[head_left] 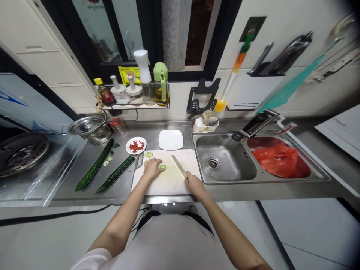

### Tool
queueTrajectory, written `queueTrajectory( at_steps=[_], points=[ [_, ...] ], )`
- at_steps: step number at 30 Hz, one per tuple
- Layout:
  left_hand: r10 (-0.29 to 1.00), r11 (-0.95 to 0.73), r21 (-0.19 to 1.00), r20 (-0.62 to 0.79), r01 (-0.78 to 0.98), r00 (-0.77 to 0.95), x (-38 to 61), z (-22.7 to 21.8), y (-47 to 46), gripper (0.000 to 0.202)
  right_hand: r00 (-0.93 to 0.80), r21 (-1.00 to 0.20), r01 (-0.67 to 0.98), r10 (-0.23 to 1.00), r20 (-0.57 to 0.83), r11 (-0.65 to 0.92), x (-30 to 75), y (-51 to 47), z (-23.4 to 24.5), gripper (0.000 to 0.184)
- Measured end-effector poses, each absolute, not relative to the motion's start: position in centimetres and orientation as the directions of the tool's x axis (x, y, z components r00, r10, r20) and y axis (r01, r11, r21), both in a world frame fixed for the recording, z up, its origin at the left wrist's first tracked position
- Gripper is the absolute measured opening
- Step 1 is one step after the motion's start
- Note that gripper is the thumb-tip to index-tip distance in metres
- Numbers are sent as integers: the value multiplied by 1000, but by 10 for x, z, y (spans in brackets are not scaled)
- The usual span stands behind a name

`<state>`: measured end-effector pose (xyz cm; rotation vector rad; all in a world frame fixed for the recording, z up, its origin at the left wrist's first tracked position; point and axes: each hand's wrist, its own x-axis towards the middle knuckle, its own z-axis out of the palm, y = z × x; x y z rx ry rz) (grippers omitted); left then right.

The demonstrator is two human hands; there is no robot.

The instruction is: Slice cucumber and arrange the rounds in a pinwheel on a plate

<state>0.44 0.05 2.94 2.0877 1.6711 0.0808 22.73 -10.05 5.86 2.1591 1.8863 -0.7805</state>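
On the white cutting board [177,183], my left hand [152,168] is arched low. Its thumb and forefinger close on a green-rimmed cucumber slice [162,167]; what lies under the palm is hidden. More cucumber slices [149,154] lie at the board's upper left corner. My right hand [194,184] grips the handle of a knife [179,166] over the board's right side. The blade points away from me and up to the left, apart from the slice. Two whole-looking cucumbers [95,165] [116,175] rest on the steel counter left of the board.
Behind the board stand a white square plate [170,140] and a small plate of chopped red pieces [136,145]. Garlic cloves [106,163] lie between the cucumbers. A lidded pot [91,129] is back left. To the right is a double sink [227,159], with a red bag [277,159] in one basin.
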Motion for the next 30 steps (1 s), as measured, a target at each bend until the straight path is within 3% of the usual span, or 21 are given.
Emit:
queueTrajectory(
  at_steps=[11, 30],
  points=[
    [953, -77, 410, -236, 909, 188, 9, 19, -12, 29, -114, -225, 974, 839, -532, -11, 211, -126, 81, 25],
    [959, -91, 441, -201, 893, 197, 6, 15, -12, 27, -116, -205, 979, 843, -525, 7, 204, -131, 74, 23]
  ],
)
